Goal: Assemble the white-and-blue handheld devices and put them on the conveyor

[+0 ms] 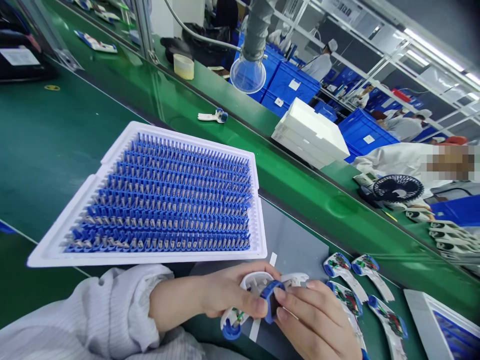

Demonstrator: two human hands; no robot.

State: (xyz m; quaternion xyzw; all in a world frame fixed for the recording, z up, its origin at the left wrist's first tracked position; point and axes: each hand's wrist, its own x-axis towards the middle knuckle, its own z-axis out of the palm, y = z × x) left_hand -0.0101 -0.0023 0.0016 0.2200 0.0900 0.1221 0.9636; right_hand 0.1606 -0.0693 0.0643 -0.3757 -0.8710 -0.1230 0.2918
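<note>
My left hand (240, 292) grips a white and blue device housing (230, 327), its thumb pressed against a dark blue curved part (273, 300). On the other side of that part, my right hand (318, 315) pinches it, with a white shell piece (295, 279) showing beyond its fingers. Green bits of circuitry are visible inside the housing's lower end. Both hands are close together above a grey mat (292, 240). What lies under the right fingers is hidden.
A white tray (260, 225) with rows of small blue parts stands at left. Several opened housings (388, 320) lie at right, near another tray (420, 310). Behind runs a green conveyor (240, 145) with one device (213, 116); a person and a fan (398, 188) are beyond.
</note>
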